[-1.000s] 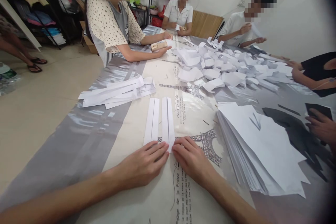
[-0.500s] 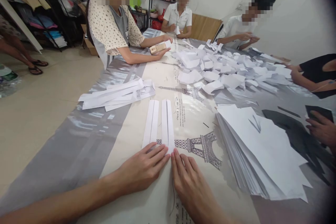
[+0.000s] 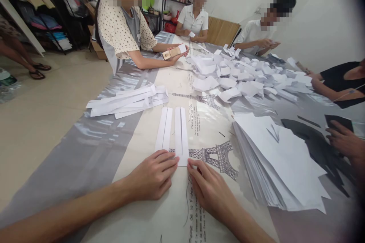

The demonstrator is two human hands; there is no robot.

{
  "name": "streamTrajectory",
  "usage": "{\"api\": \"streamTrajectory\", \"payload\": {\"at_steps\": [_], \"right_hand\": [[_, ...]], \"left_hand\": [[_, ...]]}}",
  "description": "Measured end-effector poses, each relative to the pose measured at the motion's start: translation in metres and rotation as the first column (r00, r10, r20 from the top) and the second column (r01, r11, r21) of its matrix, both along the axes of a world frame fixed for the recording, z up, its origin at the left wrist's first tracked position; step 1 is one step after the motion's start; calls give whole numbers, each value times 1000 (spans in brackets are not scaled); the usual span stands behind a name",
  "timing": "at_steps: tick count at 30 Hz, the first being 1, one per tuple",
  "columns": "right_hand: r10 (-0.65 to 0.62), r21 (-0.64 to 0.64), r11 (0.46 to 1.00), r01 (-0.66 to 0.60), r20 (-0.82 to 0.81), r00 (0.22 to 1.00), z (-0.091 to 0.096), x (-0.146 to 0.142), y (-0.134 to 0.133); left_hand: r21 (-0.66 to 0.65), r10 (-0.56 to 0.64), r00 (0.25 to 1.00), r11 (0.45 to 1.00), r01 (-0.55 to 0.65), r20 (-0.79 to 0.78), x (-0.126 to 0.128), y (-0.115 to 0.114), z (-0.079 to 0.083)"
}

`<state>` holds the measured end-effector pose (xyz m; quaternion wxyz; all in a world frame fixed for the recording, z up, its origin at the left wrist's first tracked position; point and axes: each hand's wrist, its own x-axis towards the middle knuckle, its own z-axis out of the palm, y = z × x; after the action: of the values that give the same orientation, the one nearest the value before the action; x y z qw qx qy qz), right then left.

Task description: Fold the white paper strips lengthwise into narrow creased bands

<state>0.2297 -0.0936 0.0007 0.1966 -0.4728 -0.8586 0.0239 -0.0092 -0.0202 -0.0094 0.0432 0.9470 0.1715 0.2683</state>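
A folded white paper strip [image 3: 181,131] lies lengthwise in front of me on the printed tablecloth, a slit running down its middle. My left hand [image 3: 155,174] has its fingers curled together, fingertips at the strip's near left corner. At the near right corner, thumb and fingers of my right hand [image 3: 208,182] pinch the strip's edge. The near end between the fingertips lies flat. Just left is a second folded paper strip [image 3: 164,127], its lower end partly behind my left hand.
Folded strips [image 3: 128,100] lie in a pile at the left. A stack of white paper sheets [image 3: 273,159] is at the right. Beyond is a heap of small folded papers [image 3: 242,70]. Several co-workers sit around the table; one holds a wooden block [image 3: 172,52].
My fingers, laid flatter on the strip's near end before, have curled and drawn apart to its two corners. More of the near end shows now.
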Motion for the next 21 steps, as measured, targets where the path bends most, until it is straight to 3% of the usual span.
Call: {"api": "streamTrajectory", "payload": {"at_steps": [4, 8, 12, 16, 18, 21], "right_hand": [[-43, -26, 999, 41, -100, 994, -3, 1, -1], [-63, 63, 995, 71, -129, 990, -12, 0, -7], [-63, 148, 988, 47, 108, 992, -9, -4, -6], [10, 75, 996, -50, 458, 889, 19, -13, 14], [44, 19, 998, -63, 526, 849, 33, -18, 26], [39, 51, 995, -81, 549, 835, 39, -25, 35]], "left_hand": [[-75, -11, 1000, 997, 10, -10, -3, 3, 2], [-94, -13, 1000, 995, 13, -8, -4, 3, -1], [-108, -13, 1000, 994, 13, 7, -1, 4, -2], [-140, -26, 999, 990, 32, 47, 0, 8, -1], [-142, -28, 997, 989, 38, 70, 0, 9, -2], [-110, -32, 996, 993, 40, 77, -1, 10, -3]]}}
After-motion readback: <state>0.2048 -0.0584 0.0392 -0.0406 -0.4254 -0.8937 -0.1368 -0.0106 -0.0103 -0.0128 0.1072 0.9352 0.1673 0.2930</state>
